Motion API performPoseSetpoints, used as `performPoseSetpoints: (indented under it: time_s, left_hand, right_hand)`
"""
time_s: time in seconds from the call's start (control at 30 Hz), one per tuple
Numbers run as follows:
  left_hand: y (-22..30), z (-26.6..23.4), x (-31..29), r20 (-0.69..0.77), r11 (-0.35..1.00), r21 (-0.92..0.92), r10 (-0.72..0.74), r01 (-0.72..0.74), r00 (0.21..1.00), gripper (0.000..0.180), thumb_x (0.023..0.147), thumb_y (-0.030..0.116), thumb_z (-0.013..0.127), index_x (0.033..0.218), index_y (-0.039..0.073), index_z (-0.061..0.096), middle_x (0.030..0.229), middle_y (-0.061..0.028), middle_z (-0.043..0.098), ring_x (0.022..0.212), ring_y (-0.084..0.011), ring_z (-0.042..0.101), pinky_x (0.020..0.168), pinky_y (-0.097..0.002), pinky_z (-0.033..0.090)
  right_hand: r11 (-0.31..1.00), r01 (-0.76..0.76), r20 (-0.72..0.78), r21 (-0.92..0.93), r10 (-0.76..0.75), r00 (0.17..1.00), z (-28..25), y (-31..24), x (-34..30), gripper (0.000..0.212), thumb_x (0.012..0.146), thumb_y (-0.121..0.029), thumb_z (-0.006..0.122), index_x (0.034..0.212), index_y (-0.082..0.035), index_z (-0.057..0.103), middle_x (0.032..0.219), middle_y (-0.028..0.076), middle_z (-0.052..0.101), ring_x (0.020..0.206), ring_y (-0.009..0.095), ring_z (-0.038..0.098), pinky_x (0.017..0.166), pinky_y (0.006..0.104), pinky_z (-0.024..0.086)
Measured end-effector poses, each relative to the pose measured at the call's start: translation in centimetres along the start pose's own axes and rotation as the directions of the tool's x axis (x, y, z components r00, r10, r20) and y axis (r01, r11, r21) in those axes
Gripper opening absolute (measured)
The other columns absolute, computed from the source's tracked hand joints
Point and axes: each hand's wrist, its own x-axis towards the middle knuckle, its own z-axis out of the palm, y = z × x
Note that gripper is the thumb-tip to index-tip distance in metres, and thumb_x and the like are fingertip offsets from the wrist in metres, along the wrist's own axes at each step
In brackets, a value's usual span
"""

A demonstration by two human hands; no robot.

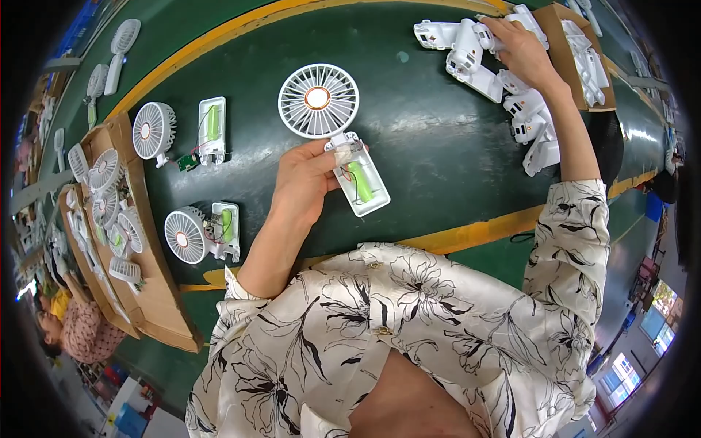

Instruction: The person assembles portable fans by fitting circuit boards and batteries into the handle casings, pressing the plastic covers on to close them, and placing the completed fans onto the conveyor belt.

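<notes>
My left hand [303, 182] is closed around the neck of a white handheld fan [318, 101]. The fan's round grille points up the table, and its opened handle [371, 191] shows a green battery [359, 182] with thin wires. Over at the far right, my right hand [522, 52] reaches into a loose pile of white plastic handle shells [473, 73]. Its fingers bend over one handle shell [483, 35] at the top of the pile; the fingertips are partly hidden among the parts.
Left on the green table lie a fan head [154, 131] wired to a small circuit board [188, 162], a handle half [212, 130] with a battery, and another opened fan [187, 235]. Cardboard boxes of parts stand left [157, 292] and far right [558, 44]. A person [87, 321] sits at lower left.
</notes>
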Motion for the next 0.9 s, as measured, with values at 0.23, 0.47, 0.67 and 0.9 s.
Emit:
performPoseSetpoints:
  time_s: [0.23, 0.47, 0.67, 0.9]
  left_hand:
    - [0.2, 0.0, 0.2, 0.002, 1.000, -0.008, -0.016, 0.016, 1.000, 0.029, 0.082, 0.007, 0.046, 0.106, -0.008, 0.050, 0.098, -0.0175, 0.060, 0.088, -0.0239, 0.061, 0.077, -0.0334, 0.049]
    - [0.0, -0.1, 0.3, -0.013, 0.997, -0.076, 0.002, -0.003, 1.000, 0.025, 0.081, 0.007, 0.047, 0.102, -0.006, 0.053, 0.096, -0.0170, 0.061, 0.086, -0.0229, 0.062, 0.075, -0.0331, 0.050]
    - [-0.4, 0.0, 0.5, -0.009, 0.960, -0.277, -0.045, 0.040, 0.999, 0.037, 0.086, 0.028, 0.042, 0.101, -0.005, 0.051, 0.094, -0.0191, 0.060, 0.082, -0.0257, 0.061, 0.074, -0.0353, 0.050]
    - [0.0, 0.1, -0.3, -0.068, 0.939, -0.344, -0.041, 0.015, 0.997, 0.045, 0.087, 0.041, 0.039, 0.101, 0.001, 0.054, 0.092, -0.0107, 0.060, 0.081, -0.0180, 0.059, 0.074, -0.0310, 0.046]
  right_hand:
    - [0.996, -0.071, -0.295, -0.052, 0.053, 0.954, -5.0, -5.0, -1.0, 0.056, 0.067, -0.010, 0.064, 0.120, -0.009, 0.046, 0.104, 0.008, 0.056, 0.097, 0.025, 0.051, 0.081, 0.0354, 0.041]
    - [0.816, 0.265, -0.298, 0.514, -0.120, 0.947, -9.9, -20.7, -7.0, 0.068, 0.053, -0.020, 0.068, 0.111, 0.007, 0.045, 0.075, 0.011, 0.050, 0.063, 0.025, 0.049, 0.053, 0.0344, 0.043]
    - [0.828, 0.220, -0.193, 0.516, -0.137, 0.972, -9.1, -25.9, -8.4, 0.058, 0.050, -0.017, 0.066, 0.101, 0.004, 0.051, 0.082, 0.009, 0.047, 0.064, 0.021, 0.048, 0.053, 0.0289, 0.041]
    - [0.889, 0.127, -0.218, 0.439, -0.032, 0.975, -7.3, -26.6, -4.9, 0.055, 0.053, -0.021, 0.067, 0.097, 0.007, 0.050, 0.079, 0.010, 0.046, 0.064, 0.020, 0.051, 0.048, 0.0278, 0.044]
